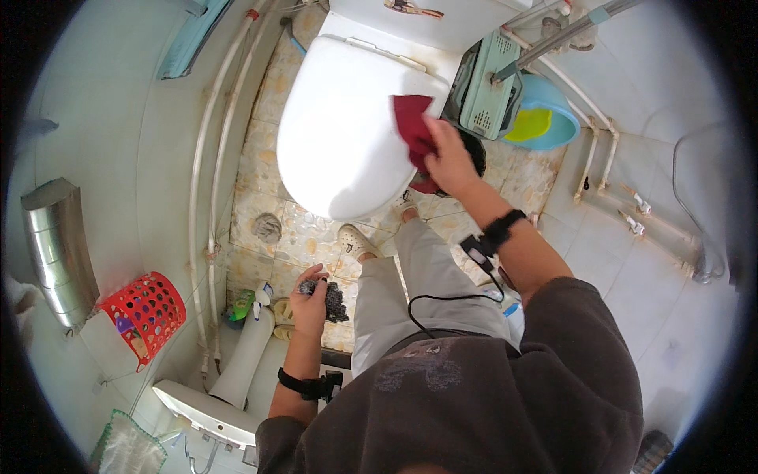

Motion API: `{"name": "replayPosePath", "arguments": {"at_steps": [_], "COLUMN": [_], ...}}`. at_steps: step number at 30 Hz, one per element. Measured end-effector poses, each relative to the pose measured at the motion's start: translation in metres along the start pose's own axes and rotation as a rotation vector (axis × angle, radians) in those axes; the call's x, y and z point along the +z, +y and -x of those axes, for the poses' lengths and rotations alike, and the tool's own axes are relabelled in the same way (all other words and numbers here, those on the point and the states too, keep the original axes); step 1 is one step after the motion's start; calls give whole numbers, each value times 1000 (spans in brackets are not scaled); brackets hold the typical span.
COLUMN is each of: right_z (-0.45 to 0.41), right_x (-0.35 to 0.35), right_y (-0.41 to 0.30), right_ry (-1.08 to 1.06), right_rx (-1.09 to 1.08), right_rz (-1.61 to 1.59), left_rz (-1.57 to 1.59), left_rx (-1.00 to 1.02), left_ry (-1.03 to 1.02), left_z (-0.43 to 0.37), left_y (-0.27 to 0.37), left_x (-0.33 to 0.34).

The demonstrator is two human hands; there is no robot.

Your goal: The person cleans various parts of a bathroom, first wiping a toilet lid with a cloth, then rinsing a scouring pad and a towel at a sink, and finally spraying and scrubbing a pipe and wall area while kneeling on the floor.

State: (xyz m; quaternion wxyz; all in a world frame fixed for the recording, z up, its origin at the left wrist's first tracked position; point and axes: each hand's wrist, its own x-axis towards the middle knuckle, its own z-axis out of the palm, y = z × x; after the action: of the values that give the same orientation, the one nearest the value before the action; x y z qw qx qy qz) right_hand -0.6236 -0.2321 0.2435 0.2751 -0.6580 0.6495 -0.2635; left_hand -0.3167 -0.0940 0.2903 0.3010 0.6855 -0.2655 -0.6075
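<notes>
My right hand (447, 154) grips a dark red cloth (411, 121) at the right edge of the closed white toilet lid (349, 130); part of the cloth lies over the lid. Low at the left, above the tiled floor, my left hand (310, 302) is closed around a dark mesh-like clump, perhaps a metal scouring pad (336, 303), that hangs out beside the fingers. Pliers or pruning shears (414, 9) with orange-brown handles lie on the white toilet tank (456, 16).
Right of the toilet are a black bin (475, 157), a green plastic basket (488, 89), a metal pole (551, 47) and a blue basin (562, 121). A washbasin (204, 412), its pedestal and a red perforated basket (155, 308) stand left. White pipes run along the walls.
</notes>
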Motion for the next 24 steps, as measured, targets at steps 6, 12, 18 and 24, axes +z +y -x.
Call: {"name": "replayPosePath", "arguments": {"at_steps": [6, 12, 18, 24], "right_z": [-23, 22, 55, -1], "right_x": [92, 70, -6, 23], "right_y": [-9, 66, 141, 141], "right_ry": [-301, -199, 185, 189], "right_rx": [-115, 306, 643, 545], "right_rz": [486, 410, -81, -97], "left_rz": [-147, -141, -137, -162], "left_rx": [-56, -106, -85, -93], "left_ry": [-51, -42, -38, -109], "left_z": [7, 7, -4, -10], "left_y": [2, 0, 6, 19], "left_x": [11, 3, 7, 19]}}
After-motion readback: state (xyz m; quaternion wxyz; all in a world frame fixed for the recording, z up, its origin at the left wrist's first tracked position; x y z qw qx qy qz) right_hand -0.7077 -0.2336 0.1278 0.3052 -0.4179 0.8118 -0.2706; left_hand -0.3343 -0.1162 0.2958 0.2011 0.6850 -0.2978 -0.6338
